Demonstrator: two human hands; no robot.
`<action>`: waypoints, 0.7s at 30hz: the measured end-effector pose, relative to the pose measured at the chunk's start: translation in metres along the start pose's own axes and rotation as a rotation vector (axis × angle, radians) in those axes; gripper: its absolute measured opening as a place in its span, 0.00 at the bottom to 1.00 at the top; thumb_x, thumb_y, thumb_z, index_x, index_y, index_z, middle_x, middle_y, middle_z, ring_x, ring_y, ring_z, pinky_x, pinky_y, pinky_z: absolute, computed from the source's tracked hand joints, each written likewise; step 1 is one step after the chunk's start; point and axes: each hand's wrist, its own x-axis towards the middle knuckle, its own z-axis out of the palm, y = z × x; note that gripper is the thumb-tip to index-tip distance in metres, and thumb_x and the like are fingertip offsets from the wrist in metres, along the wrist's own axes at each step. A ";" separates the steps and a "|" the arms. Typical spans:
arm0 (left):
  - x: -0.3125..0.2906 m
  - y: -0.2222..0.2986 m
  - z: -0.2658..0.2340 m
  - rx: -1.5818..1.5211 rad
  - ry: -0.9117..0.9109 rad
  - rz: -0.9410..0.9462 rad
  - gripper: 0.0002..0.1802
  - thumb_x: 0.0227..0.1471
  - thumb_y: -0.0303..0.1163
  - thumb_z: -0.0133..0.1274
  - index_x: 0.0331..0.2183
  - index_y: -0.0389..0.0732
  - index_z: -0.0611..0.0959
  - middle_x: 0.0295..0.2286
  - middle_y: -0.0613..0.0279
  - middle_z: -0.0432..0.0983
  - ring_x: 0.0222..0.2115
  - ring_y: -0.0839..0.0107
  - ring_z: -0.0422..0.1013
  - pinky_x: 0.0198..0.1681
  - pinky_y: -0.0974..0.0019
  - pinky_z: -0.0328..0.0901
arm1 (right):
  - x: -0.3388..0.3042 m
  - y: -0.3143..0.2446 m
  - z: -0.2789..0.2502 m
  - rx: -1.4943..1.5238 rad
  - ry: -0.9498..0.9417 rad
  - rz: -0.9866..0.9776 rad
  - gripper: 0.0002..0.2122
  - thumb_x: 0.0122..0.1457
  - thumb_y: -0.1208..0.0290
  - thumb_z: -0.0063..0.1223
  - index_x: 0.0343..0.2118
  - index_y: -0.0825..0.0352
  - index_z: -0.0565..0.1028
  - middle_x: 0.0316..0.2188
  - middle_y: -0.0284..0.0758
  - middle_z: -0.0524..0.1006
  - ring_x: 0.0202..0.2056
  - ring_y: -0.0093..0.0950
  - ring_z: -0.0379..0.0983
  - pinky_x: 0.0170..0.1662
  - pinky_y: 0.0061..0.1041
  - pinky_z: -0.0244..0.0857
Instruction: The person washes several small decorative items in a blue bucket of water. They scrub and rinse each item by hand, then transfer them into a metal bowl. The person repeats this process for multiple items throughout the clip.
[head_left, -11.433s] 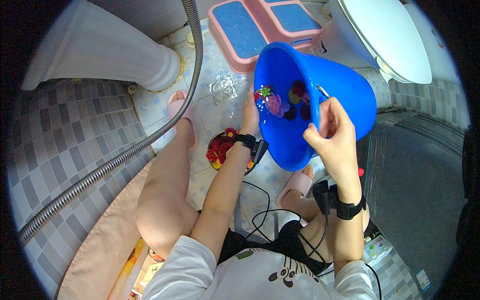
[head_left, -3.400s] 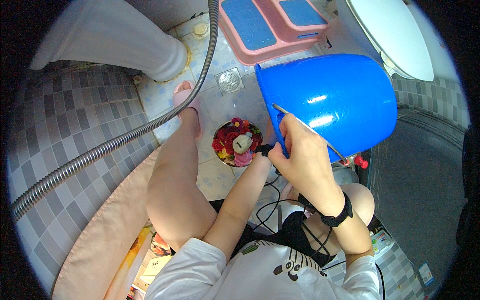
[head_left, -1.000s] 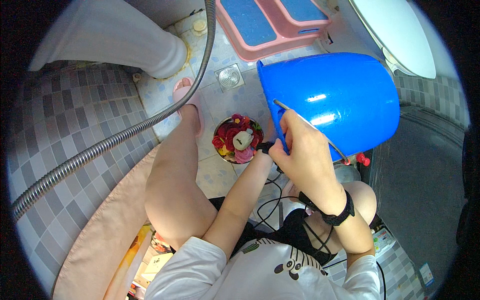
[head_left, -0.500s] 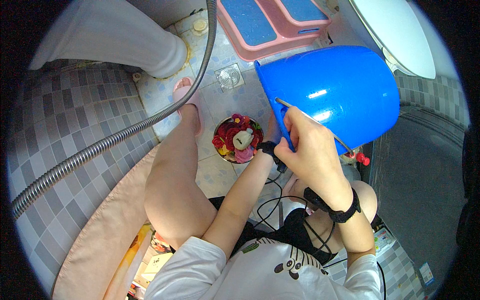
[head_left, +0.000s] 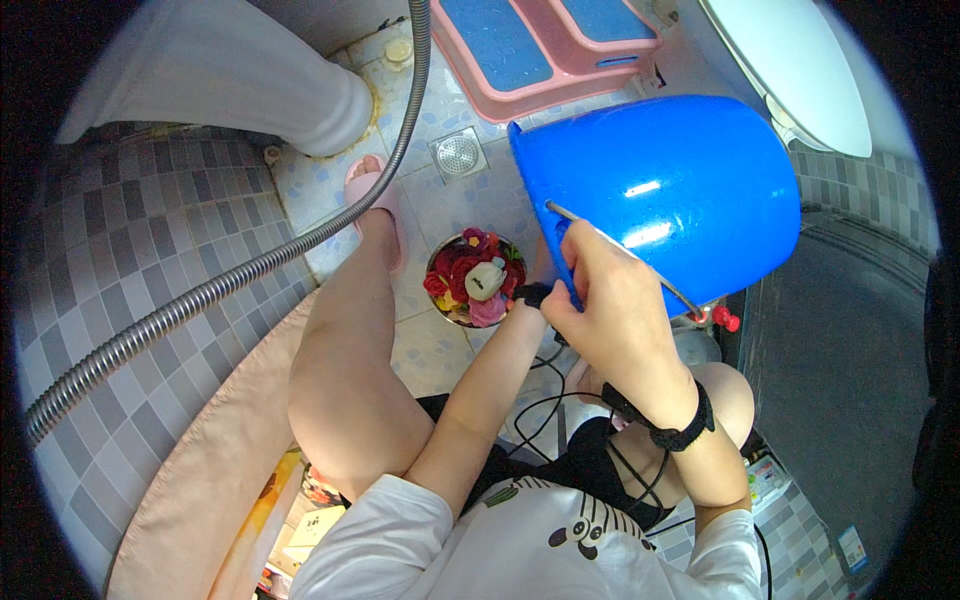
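Observation:
A large blue plastic bucket (head_left: pixel 660 190) lies tipped on its side at the right, its mouth facing left. My right hand (head_left: pixel 610 290) is closed at its rim, close to the metal bail handle (head_left: pixel 655 265). My left hand (head_left: pixel 543 262) reaches past the rim at the mouth, and its fingers are hidden by the bucket. Beside the left wrist stands a round metal basin (head_left: pixel 455 318) on the floor. Red, yellow and pink artificial flowers (head_left: pixel 468 268) fill it, with a small white rounded object (head_left: pixel 485 281) on top. Black bands circle both wrists.
A ribbed metal hose (head_left: pixel 250 268) hangs across the left side. Behind lie a floor drain (head_left: pixel 459 155), a pink and blue step stool (head_left: pixel 500 45) and a white pedestal (head_left: pixel 320 105). A toilet (head_left: pixel 800 70) stands at the far right. Black cables (head_left: pixel 540 410) dangle between my legs.
The bucket and my right hand have shifted very slightly, the rim a touch to the left. The basin and the flowers stay in place.

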 end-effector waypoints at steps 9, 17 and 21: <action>0.009 0.001 -0.002 0.003 0.009 0.007 0.29 0.60 0.56 0.36 0.57 0.55 0.57 0.49 0.57 0.65 0.46 0.62 0.66 0.47 0.56 0.66 | -0.001 0.000 0.001 0.017 0.004 0.018 0.12 0.43 0.81 0.56 0.31 0.68 0.67 0.17 0.39 0.68 0.18 0.35 0.67 0.24 0.31 0.62; 0.004 0.002 -0.005 0.006 0.020 0.010 0.28 0.60 0.55 0.36 0.57 0.55 0.56 0.50 0.57 0.65 0.47 0.61 0.66 0.48 0.56 0.66 | -0.001 -0.001 0.002 0.003 0.001 0.018 0.11 0.43 0.81 0.56 0.31 0.68 0.68 0.17 0.37 0.67 0.18 0.33 0.67 0.23 0.30 0.61; 0.003 0.001 -0.006 0.007 0.027 0.011 0.28 0.61 0.55 0.36 0.58 0.55 0.56 0.50 0.57 0.64 0.47 0.61 0.66 0.48 0.56 0.66 | -0.001 -0.001 0.002 -0.004 -0.009 0.023 0.12 0.43 0.81 0.57 0.31 0.67 0.68 0.17 0.37 0.67 0.18 0.33 0.66 0.23 0.30 0.61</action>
